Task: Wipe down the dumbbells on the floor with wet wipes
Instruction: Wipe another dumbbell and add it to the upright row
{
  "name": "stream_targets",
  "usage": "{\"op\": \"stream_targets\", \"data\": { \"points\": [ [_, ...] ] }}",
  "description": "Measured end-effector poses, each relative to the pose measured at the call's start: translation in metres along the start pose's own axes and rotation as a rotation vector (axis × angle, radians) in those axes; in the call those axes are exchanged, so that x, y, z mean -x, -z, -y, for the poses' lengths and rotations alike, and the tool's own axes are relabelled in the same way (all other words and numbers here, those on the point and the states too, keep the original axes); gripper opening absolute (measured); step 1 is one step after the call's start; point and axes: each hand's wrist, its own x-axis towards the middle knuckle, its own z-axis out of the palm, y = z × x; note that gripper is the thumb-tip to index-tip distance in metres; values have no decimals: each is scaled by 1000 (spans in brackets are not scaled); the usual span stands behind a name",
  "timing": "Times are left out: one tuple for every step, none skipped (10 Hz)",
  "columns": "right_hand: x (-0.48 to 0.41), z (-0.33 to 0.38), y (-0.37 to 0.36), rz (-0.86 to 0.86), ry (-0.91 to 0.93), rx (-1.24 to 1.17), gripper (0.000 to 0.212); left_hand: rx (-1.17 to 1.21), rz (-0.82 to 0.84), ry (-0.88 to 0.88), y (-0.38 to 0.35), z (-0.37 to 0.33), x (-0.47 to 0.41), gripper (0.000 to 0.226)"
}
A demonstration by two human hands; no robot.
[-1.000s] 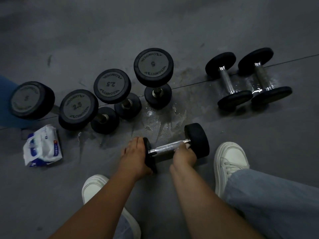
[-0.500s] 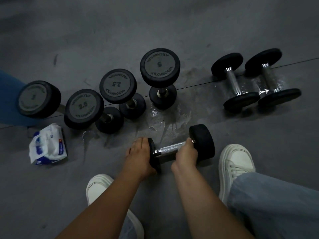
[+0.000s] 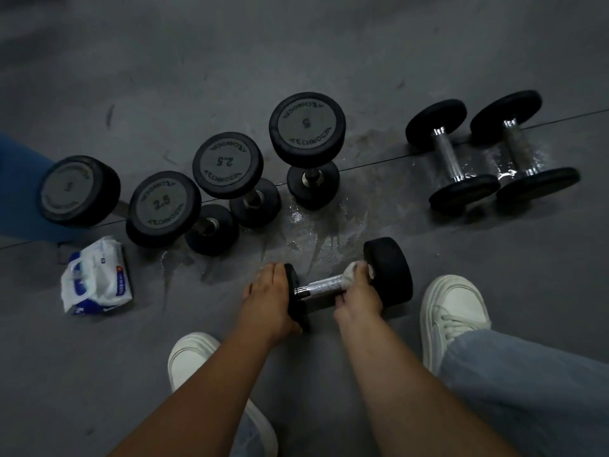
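Observation:
A small black dumbbell (image 3: 390, 270) with a chrome handle lies on the grey floor between my feet. My left hand (image 3: 268, 298) grips its left end plate. My right hand (image 3: 357, 296) is curled round the right part of the handle with a white wet wipe (image 3: 354, 272) wrapped under the fingers, close to the right plate. Several black dumbbells stand on end in a row behind: a 5 (image 3: 306, 128), a 2.5 (image 3: 227, 164), another 2.5 (image 3: 163, 206) and one at far left (image 3: 77, 189). Two more dumbbells (image 3: 449, 156) (image 3: 519, 146) lie on their sides at the right.
A white and blue pack of wet wipes (image 3: 97, 278) lies on the floor at left. Wet patches (image 3: 316, 225) mark the floor behind the held dumbbell and under the right pair. My white shoes (image 3: 451, 311) (image 3: 194, 361) flank the dumbbell. Something blue (image 3: 16, 179) sits at far left.
My right hand with the wipe has slid right along the handle toward the right plate. The left hand has kept its hold on the left plate.

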Motion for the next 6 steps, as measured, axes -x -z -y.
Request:
{"op": "stream_targets", "data": {
  "points": [
    [-2, -5, 6, -42, 115, -22, 27, -7, -17, -9, -2, 1, 0, 123],
    [-5, 2, 3, 117, 42, 150, 30, -20, -20, -2, -2, 0, 1, 124],
    [-2, 1, 4, 47, 64, 161, 37, -10, -15, 0, 0, -1, 2, 123],
    [-9, -6, 4, -91, 115, 12, 37, -11, -13, -3, 0, -1, 3, 125],
    [-7, 8, -13, -165, 13, 148, 29, -18, -1, -5, 1, -1, 1, 125],
    [-7, -12, 2, -146, 97, 125, 32, -3, 2, -7, 3, -2, 1, 121]
  ]
}}
